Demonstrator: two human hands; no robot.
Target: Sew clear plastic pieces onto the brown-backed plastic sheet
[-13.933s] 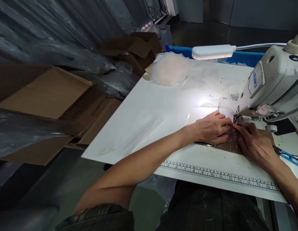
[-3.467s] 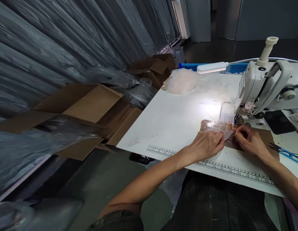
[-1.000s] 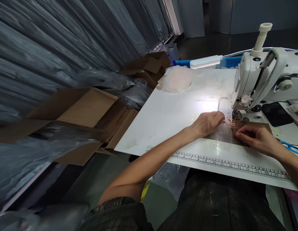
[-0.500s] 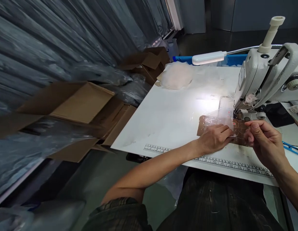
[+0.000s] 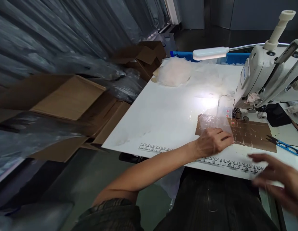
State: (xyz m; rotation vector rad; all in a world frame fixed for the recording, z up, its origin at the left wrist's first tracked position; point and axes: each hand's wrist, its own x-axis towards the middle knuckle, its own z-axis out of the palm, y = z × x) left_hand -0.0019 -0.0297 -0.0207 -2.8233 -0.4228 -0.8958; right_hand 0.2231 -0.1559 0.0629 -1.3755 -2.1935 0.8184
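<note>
My left hand (image 5: 214, 140) rests on the table with its fingers curled and pinched on a piece of sheer white fabric (image 5: 213, 122). The fabric lies over a brown cardboard strip (image 5: 253, 134) and reaches toward the needle area of the white sewing machine (image 5: 251, 77). Small red marks show near the presser foot. My right hand (image 5: 280, 181) is blurred by motion over the front edge of the table, its fingers apart and no held thing visible. Beyond it, blue thread snips (image 5: 287, 148) lie on the right end of the strip.
A pile of pale pink sheer fabric (image 5: 175, 72) sits at the back of the white table (image 5: 144, 112). A lamp (image 5: 210, 53) lights the sewing area. Open cardboard boxes (image 5: 67, 96) with plastic stand to the left. A black flat object (image 5: 277, 115) lies beside the machine.
My right hand has moved from beside the needle area down and right, opening from a pinch. The cardboard strip and snips are now uncovered. My left hand stays on the fabric.
</note>
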